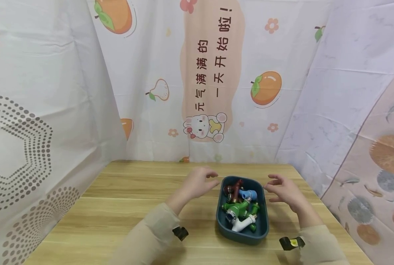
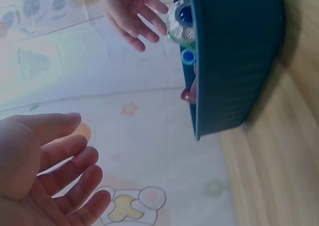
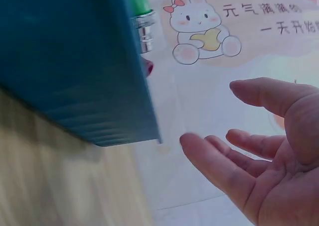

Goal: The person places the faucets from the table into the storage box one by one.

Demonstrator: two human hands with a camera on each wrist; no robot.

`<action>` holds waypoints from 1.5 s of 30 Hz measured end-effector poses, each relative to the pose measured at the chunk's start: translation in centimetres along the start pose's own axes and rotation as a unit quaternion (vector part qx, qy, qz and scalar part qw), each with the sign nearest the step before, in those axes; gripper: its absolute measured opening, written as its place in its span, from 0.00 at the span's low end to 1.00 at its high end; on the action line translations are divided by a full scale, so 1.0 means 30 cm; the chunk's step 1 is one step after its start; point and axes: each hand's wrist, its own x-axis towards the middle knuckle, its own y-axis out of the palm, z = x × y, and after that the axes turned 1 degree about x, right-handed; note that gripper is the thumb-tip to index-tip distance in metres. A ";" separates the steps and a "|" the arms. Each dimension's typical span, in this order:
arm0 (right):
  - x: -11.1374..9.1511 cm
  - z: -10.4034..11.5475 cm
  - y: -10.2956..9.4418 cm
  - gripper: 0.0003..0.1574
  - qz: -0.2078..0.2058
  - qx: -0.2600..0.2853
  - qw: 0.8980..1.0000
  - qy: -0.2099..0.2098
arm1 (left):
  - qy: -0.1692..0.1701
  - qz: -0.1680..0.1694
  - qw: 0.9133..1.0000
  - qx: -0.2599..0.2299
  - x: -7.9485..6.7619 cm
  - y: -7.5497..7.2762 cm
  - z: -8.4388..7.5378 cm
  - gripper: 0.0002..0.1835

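A dark teal plastic bin stands on the table between my two hands. Inside lie pipe-like fittings: a dark red one, a blue one, a green one and a white branched one. To the bin's left, my left hand is held in the air, fingers loosely bent and holding nothing. My right hand hovers by the right rim, its fingers relaxed and apart. The right wrist view shows a gap between that hand and the bin wall.
The wooden table stretches out widest to the left of the bin. Printed cloth curtains hang behind the table and along both sides. A dark band with a small device sits at the left cuff, another device at the right.
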 end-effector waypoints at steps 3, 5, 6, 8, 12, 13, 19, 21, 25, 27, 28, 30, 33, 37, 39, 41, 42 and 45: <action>-0.002 0.030 -0.014 0.44 -0.002 -0.039 0.999 -0.023 | 0.016 -0.025 0.999 0.014 -0.009 -0.033 0.011 0.11; -0.005 0.050 -0.023 0.45 -0.005 -0.055 0.998 -0.038 | 0.023 -0.039 0.999 0.021 -0.015 -0.054 0.018 0.11; -0.008 0.059 -0.025 0.44 -0.007 -0.062 0.997 -0.045 | 0.023 -0.043 0.999 0.023 -0.020 -0.063 0.022 0.11; -0.014 0.076 -0.030 0.44 -0.010 -0.070 0.996 -0.060 | 0.025 -0.053 0.998 0.024 -0.028 -0.082 0.032 0.11; -0.023 0.105 -0.034 0.42 -0.017 -0.084 0.992 -0.095 | 0.022 -0.072 0.997 0.028 -0.050 -0.113 0.061 0.11; -0.024 0.111 -0.034 0.42 -0.018 -0.089 0.990 -0.104 | 0.021 -0.076 0.996 0.031 -0.055 -0.119 0.070 0.11; -0.027 0.133 -0.040 0.38 -0.046 -0.142 0.979 -0.136 | 0.018 -0.093 0.995 0.037 -0.093 -0.151 0.127 0.12; -0.026 0.137 -0.043 0.38 -0.058 -0.167 0.974 -0.143 | 0.018 -0.099 0.994 0.040 -0.104 -0.161 0.145 0.13; -0.022 0.135 -0.048 0.36 -0.075 -0.215 0.959 -0.171 | 0.017 -0.107 0.992 0.062 -0.121 -0.178 0.177 0.13; -0.017 0.131 -0.049 0.35 -0.075 -0.226 0.953 -0.189 | 0.015 -0.109 0.991 0.076 -0.126 -0.183 0.194 0.13; -0.015 0.129 -0.050 0.34 -0.074 -0.232 0.950 -0.198 | 0.014 -0.110 0.990 0.084 -0.128 -0.183 0.202 0.13; -0.011 0.124 -0.051 0.33 -0.069 -0.238 0.945 -0.213 | 0.014 -0.111 0.989 0.098 -0.134 -0.183 0.219 0.13; -0.007 0.113 -0.055 0.32 -0.060 -0.256 0.937 -0.228 | 0.014 -0.111 0.987 0.119 -0.144 -0.182 0.243 0.15; -0.006 0.090 -0.059 0.32 -0.064 -0.312 0.917 -0.242 | 0.005 -0.105 0.986 0.129 -0.161 -0.179 0.272 0.18; -0.007 0.076 -0.059 0.33 -0.068 -0.335 0.910 -0.236 | -0.003 -0.098 0.986 0.131 -0.169 -0.176 0.289 0.20; -0.008 0.061 -0.060 0.36 -0.070 -0.351 0.907 -0.223 | -0.009 -0.093 0.986 0.135 -0.176 -0.170 0.307 0.22; -0.009 0.054 -0.061 0.37 -0.068 -0.353 0.908 -0.214 | -0.013 -0.089 0.986 0.138 -0.179 -0.168 0.316 0.23; -0.009 0.035 -0.064 0.41 -0.059 -0.352 0.915 -0.186 | -0.022 -0.081 0.986 0.147 -0.188 -0.161 0.345 0.25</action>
